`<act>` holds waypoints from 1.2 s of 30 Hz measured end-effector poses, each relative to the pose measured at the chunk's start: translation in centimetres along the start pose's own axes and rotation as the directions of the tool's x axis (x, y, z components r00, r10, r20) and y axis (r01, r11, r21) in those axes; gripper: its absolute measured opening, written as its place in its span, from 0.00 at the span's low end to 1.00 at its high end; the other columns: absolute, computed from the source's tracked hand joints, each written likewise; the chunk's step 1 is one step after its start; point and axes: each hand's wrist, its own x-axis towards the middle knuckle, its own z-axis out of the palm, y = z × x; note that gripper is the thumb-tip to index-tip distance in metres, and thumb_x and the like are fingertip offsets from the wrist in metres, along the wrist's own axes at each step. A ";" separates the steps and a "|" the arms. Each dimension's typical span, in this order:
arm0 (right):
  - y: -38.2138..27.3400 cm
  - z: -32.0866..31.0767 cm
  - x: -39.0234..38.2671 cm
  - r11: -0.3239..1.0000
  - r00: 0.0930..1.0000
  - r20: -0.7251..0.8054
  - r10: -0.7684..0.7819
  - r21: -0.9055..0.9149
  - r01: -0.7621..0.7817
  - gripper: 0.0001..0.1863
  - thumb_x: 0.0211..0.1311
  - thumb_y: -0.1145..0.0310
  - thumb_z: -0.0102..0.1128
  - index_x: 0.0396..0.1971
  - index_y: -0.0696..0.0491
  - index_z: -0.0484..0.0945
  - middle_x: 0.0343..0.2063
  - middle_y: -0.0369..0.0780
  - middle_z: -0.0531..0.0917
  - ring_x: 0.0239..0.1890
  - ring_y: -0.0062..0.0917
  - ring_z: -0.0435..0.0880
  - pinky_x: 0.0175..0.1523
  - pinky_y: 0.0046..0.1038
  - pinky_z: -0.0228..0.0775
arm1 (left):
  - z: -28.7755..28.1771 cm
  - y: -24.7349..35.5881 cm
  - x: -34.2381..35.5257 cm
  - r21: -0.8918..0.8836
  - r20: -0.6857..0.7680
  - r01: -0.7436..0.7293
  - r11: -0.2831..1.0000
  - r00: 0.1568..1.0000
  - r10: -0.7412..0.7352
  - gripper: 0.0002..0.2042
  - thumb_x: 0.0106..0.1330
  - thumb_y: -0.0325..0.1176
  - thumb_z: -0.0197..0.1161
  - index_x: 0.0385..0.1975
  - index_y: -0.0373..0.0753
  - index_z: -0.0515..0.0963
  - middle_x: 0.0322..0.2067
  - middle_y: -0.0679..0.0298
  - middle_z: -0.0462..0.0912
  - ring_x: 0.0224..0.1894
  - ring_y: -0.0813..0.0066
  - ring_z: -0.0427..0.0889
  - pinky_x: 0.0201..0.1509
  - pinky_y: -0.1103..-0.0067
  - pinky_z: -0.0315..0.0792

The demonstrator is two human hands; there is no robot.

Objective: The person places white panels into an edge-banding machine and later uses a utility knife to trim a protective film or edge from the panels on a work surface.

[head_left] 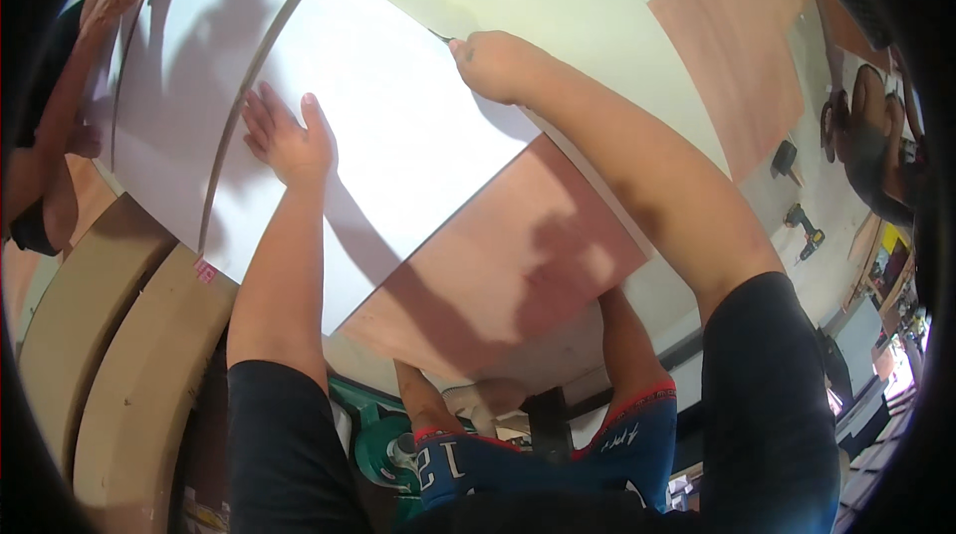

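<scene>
My left hand (287,141) lies open, fingers apart, on a white board (398,166) with a dark curved strip (259,61) running beside it. My right hand (493,66) is closed at the board's upper right edge; a small dark thin piece shows by its fingertips, and what it grips is unclear. A reddish-brown panel (513,245) lies against the board's lower edge, with shadows across it.
A co-worker's arm (65,96) reaches in at upper left; another person (866,146) is at right. Two curved brown pieces (149,355) stand lower left. A drill (802,230) lies on the floor at right, near a plywood sheet (727,46). Green equipment (383,439) is below.
</scene>
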 end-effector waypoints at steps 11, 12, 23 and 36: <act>12.1 5.4 -12.2 0.987 0.990 0.002 0.141 -0.084 -0.140 0.28 0.80 0.52 0.34 0.41 0.62 0.76 0.37 0.58 0.83 0.43 0.55 0.82 0.52 0.49 0.73 | 0.1 -0.2 0.4 0.062 0.011 0.002 0.998 1.000 -0.003 0.38 0.74 0.56 0.46 0.77 0.40 0.51 0.78 0.50 0.50 0.80 0.50 0.43 0.80 0.49 0.36; 12.4 5.6 -12.7 0.980 0.984 0.037 0.176 -0.097 -0.171 0.28 0.80 0.52 0.34 0.43 0.62 0.76 0.38 0.57 0.84 0.44 0.54 0.82 0.53 0.49 0.73 | -0.1 -0.2 0.3 0.067 0.015 0.003 0.998 1.000 -0.004 0.38 0.74 0.56 0.47 0.77 0.40 0.51 0.78 0.50 0.50 0.80 0.50 0.43 0.80 0.49 0.37; 12.3 4.2 -14.2 0.991 0.990 -0.051 0.129 0.042 -0.126 0.29 0.79 0.49 0.37 0.38 0.61 0.76 0.34 0.59 0.82 0.38 0.55 0.81 0.48 0.49 0.72 | 0.1 0.0 0.3 0.057 0.016 0.013 0.998 1.000 -0.014 0.37 0.74 0.55 0.49 0.77 0.40 0.53 0.78 0.50 0.50 0.80 0.49 0.44 0.79 0.48 0.38; -7.3 -2.2 7.9 0.980 0.966 -0.205 -0.155 0.092 0.177 0.33 0.79 0.47 0.32 0.46 0.60 0.81 0.46 0.55 0.85 0.50 0.49 0.83 0.58 0.43 0.73 | 0.1 -0.3 0.0 -0.003 0.048 0.012 1.000 0.999 -0.012 0.39 0.73 0.56 0.49 0.78 0.41 0.50 0.79 0.51 0.45 0.80 0.48 0.41 0.79 0.47 0.32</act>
